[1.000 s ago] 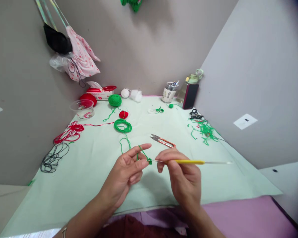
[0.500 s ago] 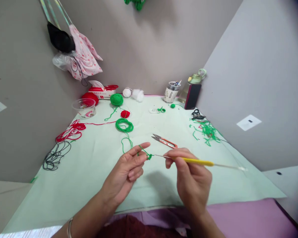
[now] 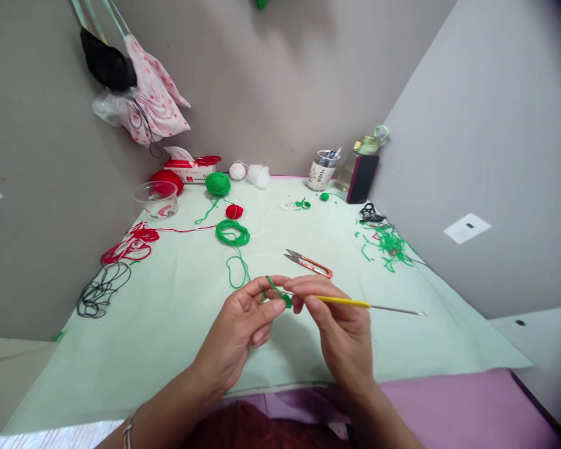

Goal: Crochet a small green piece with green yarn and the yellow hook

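Grey walls [image 3: 243,93] meet around a table [image 3: 159,355] covered in pale green. Reckoned from the hands, a clear tub [image 3: 156,209] stands at ten o'clock, its contents hard to make out. A tissue box [image 3: 187,175] at eleven has a tissue [image 3: 180,153] poking out, and a jar [image 3: 321,175] between twelve and one holds pens [image 3: 335,153]. At one, a bottle [image 3: 367,145] sits behind an upright phone [image 3: 364,179].

The crochet hook [image 3: 343,302] is slim, with a yellow grip and bare metal ends; the green piece [image 3: 287,302] is a small knot of stitches. The hook lies nearly level between the hands, one end just past nine, at the green piece, the other just past three.

The left hand's [image 3: 240,321] fingers pinch the green piece, yarn [image 3: 273,284] over the index finger; the right hand's [image 3: 341,324] fingers close around the yellow grip.
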A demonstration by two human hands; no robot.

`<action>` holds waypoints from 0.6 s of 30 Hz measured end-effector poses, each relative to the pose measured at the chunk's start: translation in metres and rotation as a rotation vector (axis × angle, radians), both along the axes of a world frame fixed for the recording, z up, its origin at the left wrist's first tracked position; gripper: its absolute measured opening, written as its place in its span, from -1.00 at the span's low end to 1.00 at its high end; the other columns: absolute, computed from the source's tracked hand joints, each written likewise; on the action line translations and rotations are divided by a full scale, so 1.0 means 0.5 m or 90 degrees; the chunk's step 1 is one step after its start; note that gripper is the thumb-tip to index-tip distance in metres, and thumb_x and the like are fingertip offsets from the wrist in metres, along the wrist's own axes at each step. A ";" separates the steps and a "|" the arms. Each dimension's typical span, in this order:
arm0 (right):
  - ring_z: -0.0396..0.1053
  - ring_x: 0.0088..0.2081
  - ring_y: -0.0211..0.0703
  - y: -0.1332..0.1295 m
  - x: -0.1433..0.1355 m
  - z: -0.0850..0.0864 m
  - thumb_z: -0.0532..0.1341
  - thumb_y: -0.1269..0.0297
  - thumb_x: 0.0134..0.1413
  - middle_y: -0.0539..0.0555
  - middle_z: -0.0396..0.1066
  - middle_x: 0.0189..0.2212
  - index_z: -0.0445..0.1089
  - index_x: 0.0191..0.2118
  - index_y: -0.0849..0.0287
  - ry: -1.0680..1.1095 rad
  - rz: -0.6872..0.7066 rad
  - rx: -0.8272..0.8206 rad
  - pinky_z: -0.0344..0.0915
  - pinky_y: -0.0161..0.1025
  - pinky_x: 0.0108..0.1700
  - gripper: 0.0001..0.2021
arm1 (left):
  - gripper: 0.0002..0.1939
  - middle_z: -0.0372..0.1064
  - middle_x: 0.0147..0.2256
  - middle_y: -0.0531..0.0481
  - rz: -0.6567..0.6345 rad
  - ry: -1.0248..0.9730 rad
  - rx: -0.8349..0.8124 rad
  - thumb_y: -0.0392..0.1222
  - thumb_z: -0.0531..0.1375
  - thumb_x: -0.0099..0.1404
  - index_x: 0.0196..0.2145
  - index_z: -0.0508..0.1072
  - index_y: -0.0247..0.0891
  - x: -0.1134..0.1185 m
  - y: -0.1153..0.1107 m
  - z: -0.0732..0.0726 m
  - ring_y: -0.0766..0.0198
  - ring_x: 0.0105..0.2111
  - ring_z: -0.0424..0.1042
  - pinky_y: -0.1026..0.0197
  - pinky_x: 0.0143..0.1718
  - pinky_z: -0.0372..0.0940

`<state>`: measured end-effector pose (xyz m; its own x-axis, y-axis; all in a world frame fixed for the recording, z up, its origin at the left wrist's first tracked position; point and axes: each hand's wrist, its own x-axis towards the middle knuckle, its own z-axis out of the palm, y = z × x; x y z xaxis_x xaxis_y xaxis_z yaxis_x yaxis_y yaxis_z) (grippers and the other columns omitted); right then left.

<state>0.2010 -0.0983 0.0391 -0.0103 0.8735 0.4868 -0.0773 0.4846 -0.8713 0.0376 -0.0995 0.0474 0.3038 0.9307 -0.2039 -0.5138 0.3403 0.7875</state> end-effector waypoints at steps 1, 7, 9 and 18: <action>0.52 -0.30 -0.24 0.000 -0.002 0.000 0.27 0.34 0.43 0.03 0.68 -0.17 0.69 -0.10 -0.05 0.003 -0.001 0.001 0.51 -0.29 -0.26 -0.79 | -0.75 0.33 -0.37 0.13 0.002 0.006 0.004 -0.23 0.50 0.22 -0.11 0.71 -0.19 0.000 0.000 -0.002 0.61 -0.63 -0.01 0.36 -0.58 -0.12; 0.50 -0.32 -0.23 -0.004 -0.011 -0.002 0.26 0.36 0.43 0.03 0.66 -0.23 0.69 -0.10 -0.02 -0.008 -0.018 0.017 0.51 -0.27 -0.25 -0.79 | -0.82 0.38 -0.42 0.14 0.042 0.042 0.016 -0.20 0.50 0.24 -0.21 0.66 -0.22 0.003 -0.003 -0.008 0.59 -0.64 0.04 0.37 -0.59 -0.08; 0.52 -0.28 -0.22 -0.006 -0.012 -0.001 0.26 0.37 0.43 0.02 0.65 -0.23 0.68 -0.10 -0.03 -0.013 -0.013 0.025 0.51 -0.27 -0.22 -0.78 | -0.81 0.39 -0.40 0.14 0.046 0.036 0.017 -0.20 0.51 0.22 -0.23 0.65 -0.23 0.004 -0.003 -0.008 0.60 -0.66 0.04 0.36 -0.60 -0.09; 0.52 -0.31 -0.25 -0.008 0.000 -0.021 0.23 0.30 0.48 0.02 0.60 -0.22 0.65 -0.09 -0.01 0.025 -0.086 -0.028 0.48 -0.23 -0.22 -0.80 | -0.67 0.39 -0.27 0.13 0.051 0.038 -0.004 -0.16 0.54 0.20 -0.08 0.68 -0.19 -0.004 0.003 -0.004 0.69 -0.67 0.01 0.36 -0.60 -0.15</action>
<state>0.2011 -0.1022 0.0286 0.1268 0.8858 0.4463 -0.0493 0.4550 -0.8891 0.0357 -0.0978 0.0455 0.2155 0.9501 -0.2255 -0.4912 0.3051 0.8159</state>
